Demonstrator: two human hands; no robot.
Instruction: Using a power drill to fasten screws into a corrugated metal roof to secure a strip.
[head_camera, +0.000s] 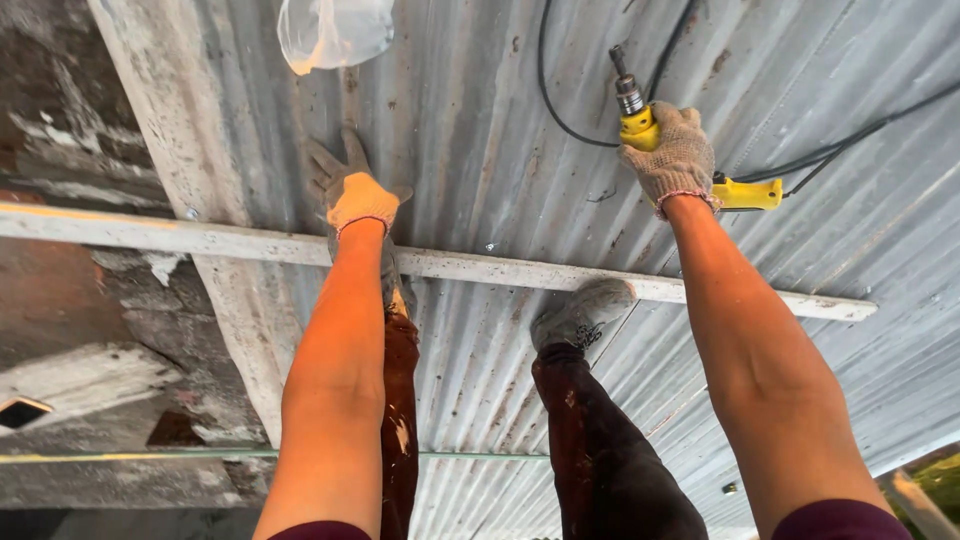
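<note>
Bare forearms filled the bottom of the head view, both reaching down to a corrugated roof sheet (480, 150), grey, scuffed, rust-flecked.

Left hand (355, 190): gloved, orange palm patch, fingers spread wide and flat on the sheet. Holding nothing. It sat just above a pale batten (500, 268) that crossed the sheet from left to right.

Right hand (675, 155): knit glove, fingers wrapped tight round the grip of a yellow drill (640, 125). Chuck and bit pointed up-frame, away from the person; bit tip was close to the sheet, couldn't tell if it touched. Drill's rear end stuck out to the right of the glove. Black cable (560, 110) looped across the sheet left of the drill; more cable ran off to the right edge.

Drill position: upper right of centre, over the sheet, well apart from the left hand, beyond the batten.

Legs in dark, stained trousers stood on the sheet between the arms. One dusty shoe (585, 310) was touching the batten; the other foot was mostly hidden behind the left arm.

Clear plastic bag (335, 30) lay at the top edge, above the left hand. Left of the sheet: rough concrete and brick wall (90, 300), lower down. A thin green line (200, 455) ran across near the bottom.
</note>
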